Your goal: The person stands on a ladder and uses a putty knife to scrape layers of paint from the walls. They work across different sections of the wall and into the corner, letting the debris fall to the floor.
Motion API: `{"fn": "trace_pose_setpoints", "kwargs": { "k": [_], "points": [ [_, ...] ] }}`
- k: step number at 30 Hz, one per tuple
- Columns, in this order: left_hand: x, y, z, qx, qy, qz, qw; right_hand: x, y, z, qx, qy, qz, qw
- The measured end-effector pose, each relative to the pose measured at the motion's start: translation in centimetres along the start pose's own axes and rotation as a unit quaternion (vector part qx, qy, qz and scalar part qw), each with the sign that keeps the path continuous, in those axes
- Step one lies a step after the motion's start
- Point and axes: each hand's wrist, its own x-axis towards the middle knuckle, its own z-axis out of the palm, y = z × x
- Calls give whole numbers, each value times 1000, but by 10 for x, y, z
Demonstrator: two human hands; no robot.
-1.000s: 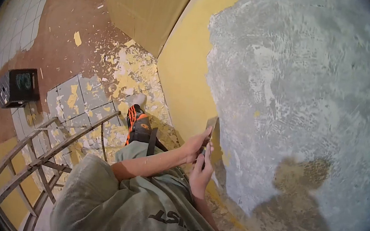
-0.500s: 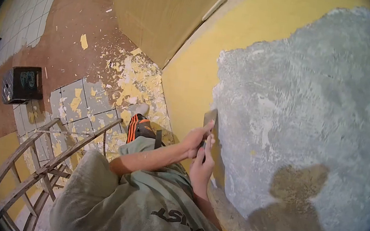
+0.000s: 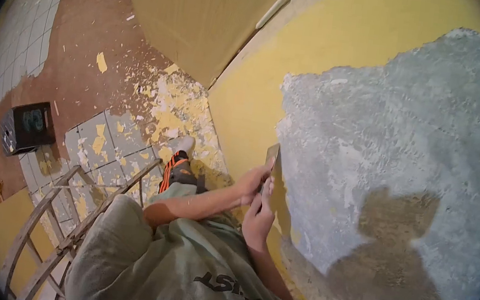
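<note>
While our left hand and right hand clasp the putty knife, its blade, narrower-looking than before, juts past them by the grey wall patch's left edge.

Box apparently behind the ladder

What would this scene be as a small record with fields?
Left hand: closed around a flat-bladed tool; hand
Right hand: just below the left, also on the tool; hand
Blade: thin, pointing away from the body, by the edge between yellow paint and a rough grey patch
Contact with wall: cannot tell
Floor: brown area and pale tiles, strewn with yellow and white flakes
Nearby: black crate-like box; ladder-like frame
</note>
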Motion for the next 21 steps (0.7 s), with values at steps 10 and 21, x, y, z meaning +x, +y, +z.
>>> {"fn": "trace_pose_setpoints", "kwargs": {
  "k": [10,21],
  "points": [
    [1,-9,-3,-13,-33,-18,999,-11,-3,-5,23,-70,92,993],
    [14,-2,-13,36,-21,11,999,-11,16,17,-57,54,-14,997]
  ]
}}
